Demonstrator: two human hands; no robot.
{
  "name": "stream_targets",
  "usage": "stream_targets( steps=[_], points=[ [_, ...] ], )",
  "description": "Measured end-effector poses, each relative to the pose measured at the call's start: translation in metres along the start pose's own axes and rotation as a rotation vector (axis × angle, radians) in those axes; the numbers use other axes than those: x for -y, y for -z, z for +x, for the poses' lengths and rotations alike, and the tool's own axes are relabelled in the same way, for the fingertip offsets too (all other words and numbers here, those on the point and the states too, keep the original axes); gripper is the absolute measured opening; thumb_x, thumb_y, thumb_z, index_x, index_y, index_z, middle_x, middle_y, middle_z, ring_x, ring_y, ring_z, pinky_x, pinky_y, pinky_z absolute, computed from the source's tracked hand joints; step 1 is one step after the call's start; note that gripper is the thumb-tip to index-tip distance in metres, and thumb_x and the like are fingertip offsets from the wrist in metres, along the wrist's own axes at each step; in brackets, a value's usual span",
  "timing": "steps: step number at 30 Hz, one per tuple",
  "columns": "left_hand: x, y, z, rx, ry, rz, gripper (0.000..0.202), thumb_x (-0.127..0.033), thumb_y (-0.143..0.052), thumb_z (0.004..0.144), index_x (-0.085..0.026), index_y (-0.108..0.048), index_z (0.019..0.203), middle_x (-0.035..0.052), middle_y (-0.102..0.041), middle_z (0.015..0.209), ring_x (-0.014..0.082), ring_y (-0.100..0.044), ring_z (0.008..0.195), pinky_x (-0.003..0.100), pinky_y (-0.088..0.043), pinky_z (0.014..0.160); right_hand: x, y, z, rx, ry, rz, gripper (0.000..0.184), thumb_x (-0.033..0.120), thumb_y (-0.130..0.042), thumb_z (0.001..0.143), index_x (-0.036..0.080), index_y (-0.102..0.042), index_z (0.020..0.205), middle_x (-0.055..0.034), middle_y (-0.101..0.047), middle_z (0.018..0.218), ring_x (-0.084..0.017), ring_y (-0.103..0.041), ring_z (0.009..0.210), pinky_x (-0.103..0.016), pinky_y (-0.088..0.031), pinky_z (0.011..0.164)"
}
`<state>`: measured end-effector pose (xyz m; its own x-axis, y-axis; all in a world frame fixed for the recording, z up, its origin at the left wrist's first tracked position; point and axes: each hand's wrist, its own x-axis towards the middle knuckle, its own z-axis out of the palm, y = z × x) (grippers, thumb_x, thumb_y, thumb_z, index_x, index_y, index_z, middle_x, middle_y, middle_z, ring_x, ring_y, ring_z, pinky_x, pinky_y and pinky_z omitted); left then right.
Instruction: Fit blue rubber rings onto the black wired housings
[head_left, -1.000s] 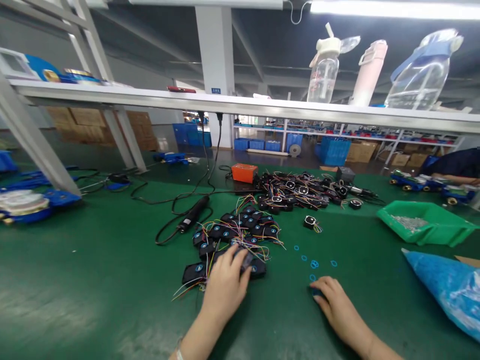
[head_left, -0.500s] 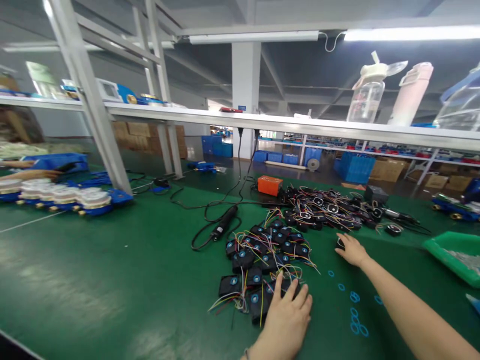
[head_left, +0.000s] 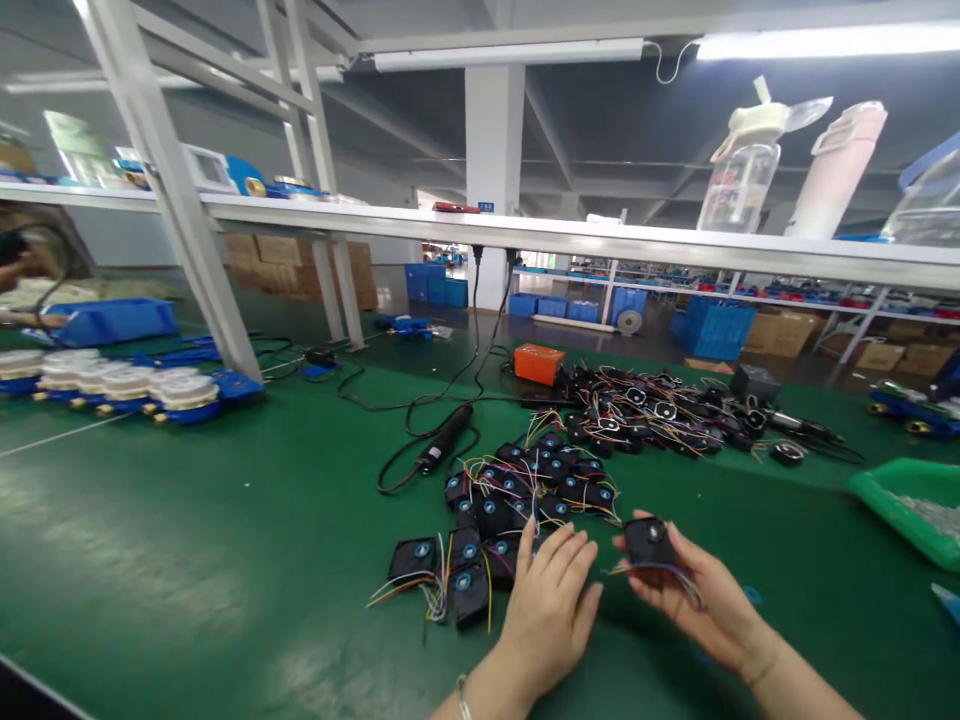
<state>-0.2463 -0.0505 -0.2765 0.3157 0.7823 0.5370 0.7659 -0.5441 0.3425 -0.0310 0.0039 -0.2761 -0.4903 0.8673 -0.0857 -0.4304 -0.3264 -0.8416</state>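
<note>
My right hand (head_left: 705,600) grips a square black wired module (head_left: 646,540), its round centre facing up and thin coloured wires trailing below. Fingers stretched out, my left hand (head_left: 551,605) lies at the near edge of a group of similar black modules (head_left: 489,512). Blue rings mark the centres of those modules. Closest to me, one module (head_left: 471,597) sits left of my left hand, and its neighbours are partly covered by the fingers. A loose blue ring (head_left: 752,595) lies on the green table right of my right hand; the hand hides the area where other rings lay.
Behind the group is a tangled heap of black wired parts (head_left: 660,410) beside an orange box (head_left: 538,364). A black corded tool (head_left: 446,440) lies left of the group. A green tray (head_left: 900,510) stands at right, white-topped blue meters (head_left: 187,393) at left, and a shelf (head_left: 420,217) spans above.
My right hand has lifted a black module and brought it left and nearer to me. The nearest modules have shifted left along with my left hand.
</note>
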Motion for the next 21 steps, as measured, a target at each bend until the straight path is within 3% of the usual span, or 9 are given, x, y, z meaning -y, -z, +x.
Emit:
stream_targets(
  steps=[4,8,12,16,19,21],
  points=[
    [-0.027,-0.011,0.003,0.076,0.108,-0.546,0.062,-0.043,-0.051,0.083,-0.019,-0.028,0.134,0.0126,-0.04,0.135,0.0259,-0.036,0.124,0.045,-0.031,0.104,-0.021,-0.013,-0.025,0.009,-0.051,0.188,0.047,0.05,-0.05,0.083,0.02,-0.05,0.12,-0.0127,-0.059,0.114,-0.027,-0.059,0.097,-0.046,-0.044,0.086],
    [-0.049,-0.029,0.023,0.153,0.221,-0.982,0.061,-0.05,-0.055,0.079,-0.018,-0.035,0.127,0.0106,-0.05,0.123,0.0234,-0.048,0.111,0.036,-0.039,0.096,-0.03,-0.007,-0.031,-0.073,0.072,0.099,0.048,0.054,-0.05,0.082,0.023,-0.051,0.119,-0.0091,-0.057,0.117,-0.027,-0.057,0.101,-0.041,-0.048,0.081],
    [-0.05,-0.06,0.033,0.067,0.383,-1.005,0.056,-0.051,-0.057,0.078,-0.016,-0.04,0.118,0.0101,-0.056,0.11,0.0229,-0.053,0.1,0.035,-0.041,0.09,-0.027,0.02,-0.021,-0.172,0.164,-0.284,0.046,0.056,-0.052,0.08,0.022,-0.054,0.112,-0.0076,-0.061,0.11,-0.025,-0.058,0.098,-0.037,-0.045,0.085],
    [-0.035,-0.088,0.034,-0.003,0.465,-0.982,0.067,-0.057,-0.057,0.073,-0.014,-0.038,0.12,0.0137,-0.054,0.113,0.0265,-0.053,0.101,0.039,-0.041,0.09,-0.006,0.074,0.007,-0.328,0.3,-0.814,0.045,0.054,-0.049,0.082,0.019,-0.056,0.109,-0.009,-0.061,0.106,-0.024,-0.056,0.1,-0.036,-0.044,0.088],
    [-0.026,-0.088,0.042,0.106,0.426,-0.897,0.068,-0.055,-0.064,0.066,-0.017,-0.043,0.118,0.0127,-0.053,0.113,0.0293,-0.051,0.104,0.041,-0.04,0.092,0.026,0.106,0.044,-0.376,0.37,-1.248,0.047,0.053,-0.042,0.085,0.022,-0.052,0.118,-0.0084,-0.055,0.117,-0.023,-0.053,0.105,-0.036,-0.044,0.088],
    [-0.023,-0.08,0.049,0.224,0.432,-0.887,0.059,-0.05,-0.066,0.067,-0.022,-0.047,0.115,0.0096,-0.053,0.114,0.0288,-0.05,0.107,0.042,-0.039,0.094,0.053,0.115,0.082,-0.381,0.393,-1.434,0.048,0.053,-0.044,0.083,0.026,-0.049,0.123,-0.0073,-0.049,0.124,-0.025,-0.047,0.112,-0.04,-0.039,0.094]
  ],
)
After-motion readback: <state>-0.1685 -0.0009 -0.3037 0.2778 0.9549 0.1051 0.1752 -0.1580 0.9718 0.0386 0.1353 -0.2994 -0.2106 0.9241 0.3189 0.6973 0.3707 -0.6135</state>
